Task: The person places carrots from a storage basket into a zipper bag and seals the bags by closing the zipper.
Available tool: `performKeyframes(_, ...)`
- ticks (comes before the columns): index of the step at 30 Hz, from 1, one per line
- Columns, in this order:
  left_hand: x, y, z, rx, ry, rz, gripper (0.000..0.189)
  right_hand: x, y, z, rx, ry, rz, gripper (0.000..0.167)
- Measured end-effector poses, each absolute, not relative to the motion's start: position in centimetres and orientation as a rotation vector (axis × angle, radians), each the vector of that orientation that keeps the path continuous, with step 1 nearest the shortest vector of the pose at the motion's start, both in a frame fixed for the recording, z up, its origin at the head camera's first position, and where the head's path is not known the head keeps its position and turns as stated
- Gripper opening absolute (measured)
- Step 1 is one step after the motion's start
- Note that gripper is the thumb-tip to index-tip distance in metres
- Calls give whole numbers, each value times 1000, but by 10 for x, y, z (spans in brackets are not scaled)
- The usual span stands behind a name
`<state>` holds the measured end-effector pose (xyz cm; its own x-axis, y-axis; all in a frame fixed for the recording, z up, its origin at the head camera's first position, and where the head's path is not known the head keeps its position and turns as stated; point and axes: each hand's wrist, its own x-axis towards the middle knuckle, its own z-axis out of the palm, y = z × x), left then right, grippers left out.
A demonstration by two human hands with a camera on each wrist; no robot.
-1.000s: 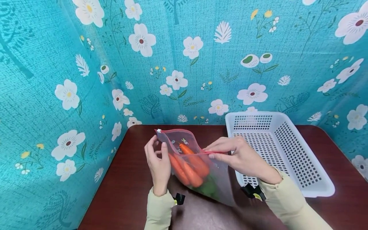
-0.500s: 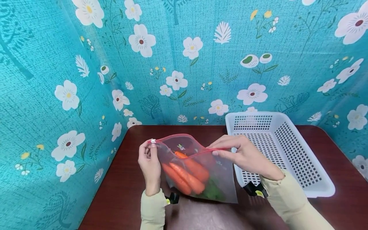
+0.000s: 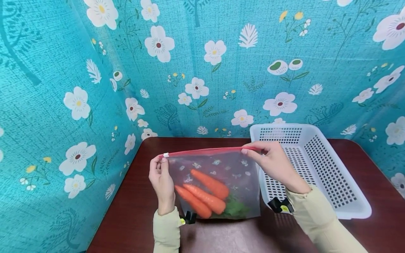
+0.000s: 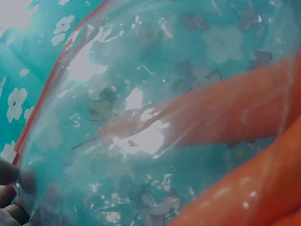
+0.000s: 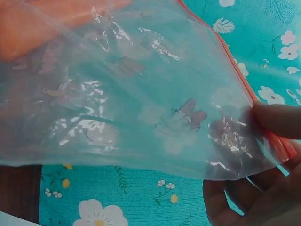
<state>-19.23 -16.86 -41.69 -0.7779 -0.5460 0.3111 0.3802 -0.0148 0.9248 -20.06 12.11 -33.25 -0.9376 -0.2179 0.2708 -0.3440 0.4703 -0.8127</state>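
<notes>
A clear zip bag [image 3: 243, 182] with a red zip edge and small printed figures hangs stretched between both hands. Inside lie three carrots [image 3: 209, 198] and a leafy green vegetable [image 3: 235, 207] at the bottom right. My left hand [image 3: 162, 182] pinches the top left corner, right by the white slider [image 3: 166, 155]. At the top right, my right hand [image 3: 273, 163] pinches the red edge between thumb and fingers. In the right wrist view the thumb [image 5: 280, 120] presses on that edge, with fingers behind the film. The zip edge runs nearly straight, its two sides together.
A white perforated plastic basket [image 3: 351, 189] stands on the dark red-brown table [image 3: 126, 214] at the right, partly behind the right hand and sleeve. A turquoise flowered cloth [image 3: 196, 116] hangs at the back and left of the table.
The bag's mouth was gaping and is now drawn flat and taut. My left hand moved left and took the slider corner; my right hand rose and moved slightly right.
</notes>
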Motion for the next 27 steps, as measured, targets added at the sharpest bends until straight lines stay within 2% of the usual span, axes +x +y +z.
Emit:
performKeyframes(18, -187, -174, -411, 204, -1706, -1673, 27, -209, 130, -343, 406, -2592, 1352, 21)
performKeyframes(27, -187, -172, -410, 116, -1670, -1744, 26, -212, 132, -347, 366, -2614, 1254, 18)
